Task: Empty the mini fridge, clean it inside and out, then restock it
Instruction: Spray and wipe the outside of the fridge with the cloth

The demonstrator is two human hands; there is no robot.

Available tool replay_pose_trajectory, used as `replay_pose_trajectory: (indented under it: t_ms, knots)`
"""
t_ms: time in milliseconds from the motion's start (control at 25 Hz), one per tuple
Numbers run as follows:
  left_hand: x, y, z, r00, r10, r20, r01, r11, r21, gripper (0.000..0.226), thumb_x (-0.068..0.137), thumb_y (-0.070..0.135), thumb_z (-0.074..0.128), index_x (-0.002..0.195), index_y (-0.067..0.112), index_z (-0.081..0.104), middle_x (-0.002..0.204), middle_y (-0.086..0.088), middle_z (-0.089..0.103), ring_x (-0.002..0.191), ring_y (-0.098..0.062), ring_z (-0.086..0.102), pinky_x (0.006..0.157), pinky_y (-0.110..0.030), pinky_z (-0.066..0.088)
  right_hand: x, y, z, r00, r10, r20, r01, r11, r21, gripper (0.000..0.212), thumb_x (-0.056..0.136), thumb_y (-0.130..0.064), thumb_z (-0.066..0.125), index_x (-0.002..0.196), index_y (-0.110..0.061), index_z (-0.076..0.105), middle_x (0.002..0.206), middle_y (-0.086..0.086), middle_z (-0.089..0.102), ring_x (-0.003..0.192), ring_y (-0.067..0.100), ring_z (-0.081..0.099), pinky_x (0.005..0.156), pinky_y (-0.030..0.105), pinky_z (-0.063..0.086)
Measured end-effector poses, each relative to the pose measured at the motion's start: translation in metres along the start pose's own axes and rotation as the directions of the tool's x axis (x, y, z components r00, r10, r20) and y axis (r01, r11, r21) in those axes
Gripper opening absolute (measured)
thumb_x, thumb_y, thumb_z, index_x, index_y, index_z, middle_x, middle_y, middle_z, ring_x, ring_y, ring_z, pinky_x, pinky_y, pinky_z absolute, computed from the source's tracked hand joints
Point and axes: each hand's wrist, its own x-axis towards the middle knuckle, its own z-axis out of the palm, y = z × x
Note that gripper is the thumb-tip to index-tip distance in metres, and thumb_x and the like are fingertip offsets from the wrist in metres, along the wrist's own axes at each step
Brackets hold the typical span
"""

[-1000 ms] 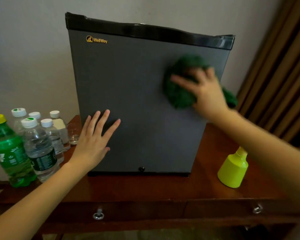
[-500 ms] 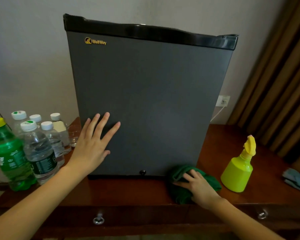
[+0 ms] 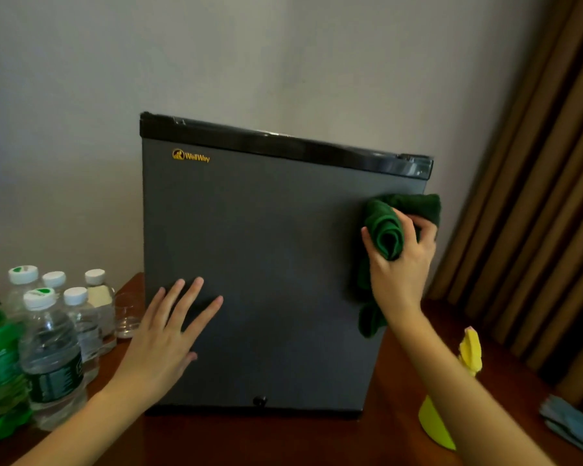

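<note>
Moved: the crumpled dark green cloth has been brought up from the brown wooden table to the door's upper right edge.
Fridge: the dark grey metal mini fridge stands closed on this table.
Left hand: laid flat, fingers straight, on the lower door.
Right hand: clenched round the cloth.
Advice: overlapping downward strokes are judged best, with the fridge kept steadied.
</note>
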Motion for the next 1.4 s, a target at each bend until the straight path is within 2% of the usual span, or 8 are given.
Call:
replay_pose_trajectory:
  t_ms: [160, 280, 480, 640, 920, 1160, 1280, 1400]
  knots:
    - [0.002, 0.001, 0.001, 0.999, -0.009, 0.035, 0.009, 1.0, -0.003, 0.152, 0.031, 0.037, 0.096, 0.152, 0.028, 0.004, 0.159, -0.012, -0.004, 0.146, -0.03, -0.01, 0.116, -0.045, -0.006, -0.017, -0.006, 0.019, 0.94, -0.325, 0.106, 0.34, 0.923, -0.179, 0.049, 0.077, -0.028, 0.062, 0.126, -0.027, 0.058, 0.118, 0.003, 0.049, 0.094, 0.035, 0.046, 0.074, 0.036, 0.043]
    - [0.002, 0.0, -0.001, 0.999, -0.003, 0.052, 0.002, 1.0, 0.01, 0.151, 0.03, 0.04, 0.095, 0.152, 0.027, 0.007, 0.159, -0.012, -0.003, 0.146, -0.03, -0.011, 0.116, -0.044, -0.007, -0.027, 0.028, 0.006, 0.589, -0.696, 0.41, 0.803, 0.562, -0.197, 0.057, 0.081, -0.018, 0.062, 0.134, -0.031, 0.05, 0.123, 0.003, 0.047, 0.088, 0.036, 0.046, 0.072, 0.044, 0.053]
    - [0.002, -0.002, 0.004, 0.998, 0.024, 0.054, -0.024, 1.0, -0.004, 0.15, 0.028, 0.045, 0.094, 0.151, 0.025, 0.012, 0.159, -0.014, -0.002, 0.146, -0.033, -0.007, 0.114, -0.047, 0.001, 0.015, 0.012, -0.009, 0.999, -0.034, -0.011, 0.031, 0.984, -0.177, 0.074, 0.076, -0.002, 0.07, 0.141, -0.027, 0.045, 0.137, 0.018, 0.038, 0.119, 0.043, 0.041, 0.089, 0.053, 0.047]
    - [0.003, -0.004, 0.004, 0.997, 0.02, 0.071, -0.019, 1.0, -0.008, 0.152, 0.027, 0.047, 0.093, 0.152, 0.024, 0.009, 0.159, -0.014, -0.003, 0.146, -0.034, -0.007, 0.114, -0.047, 0.002, 0.017, -0.083, 0.057, 0.957, -0.286, 0.04, 0.287, 0.928, -0.237, 0.076, 0.07, -0.016, 0.073, 0.139, -0.03, 0.047, 0.137, 0.007, 0.042, 0.104, 0.038, 0.047, 0.066, 0.043, 0.052]
    - [-0.001, 0.001, -0.016, 1.0, 0.013, 0.019, -0.014, 0.998, 0.054, 0.148, 0.036, 0.051, 0.091, 0.152, 0.025, 0.003, 0.156, -0.015, 0.019, 0.132, -0.036, 0.031, 0.114, -0.05, 0.021, 0.01, -0.181, 0.121, 0.635, -0.624, 0.455, 0.747, 0.646, -0.158, 0.065, 0.08, -0.025, 0.067, 0.141, -0.03, 0.044, 0.142, 0.004, 0.043, 0.102, 0.036, 0.048, 0.064, 0.036, 0.048]
    - [0.034, -0.034, -0.077, 0.958, -0.208, -0.197, 0.192, 0.976, -0.1, 0.12, 0.052, 0.034, 0.091, 0.149, 0.023, 0.021, 0.151, -0.016, 0.021, 0.134, -0.038, 0.027, 0.102, -0.048, 0.032, 0.015, -0.06, 0.03, 0.961, -0.212, 0.18, 0.247, 0.948, -0.201, 0.069, 0.078, -0.016, 0.068, 0.14, -0.034, 0.045, 0.139, 0.006, 0.039, 0.109, 0.038, 0.043, 0.064, 0.046, 0.055]
    - [0.038, -0.044, -0.089, 0.949, -0.254, -0.188, 0.234, 0.964, -0.124, 0.113, 0.061, 0.035, 0.087, 0.15, 0.022, 0.018, 0.153, -0.016, 0.019, 0.138, -0.039, 0.025, 0.107, -0.044, 0.02, 0.014, -0.083, 0.041, 0.994, 0.074, 0.086, -0.065, 0.992, -0.109, 0.074, 0.077, -0.011, 0.067, 0.141, -0.036, 0.042, 0.141, 0.005, 0.034, 0.112, 0.034, 0.04, 0.071, 0.041, 0.05]
    - [0.035, -0.047, -0.092, 0.954, -0.24, -0.178, 0.223, 0.968, -0.111, 0.112, 0.061, 0.033, 0.087, 0.15, 0.016, 0.021, 0.15, -0.02, 0.027, 0.137, -0.039, 0.028, 0.11, -0.045, 0.021, 0.015, -0.16, 0.094, 0.954, -0.219, 0.206, 0.254, 0.953, -0.166, 0.074, 0.072, -0.017, 0.068, 0.139, -0.037, 0.045, 0.141, 0.0, 0.04, 0.108, 0.036, 0.044, 0.066, 0.037, 0.051]
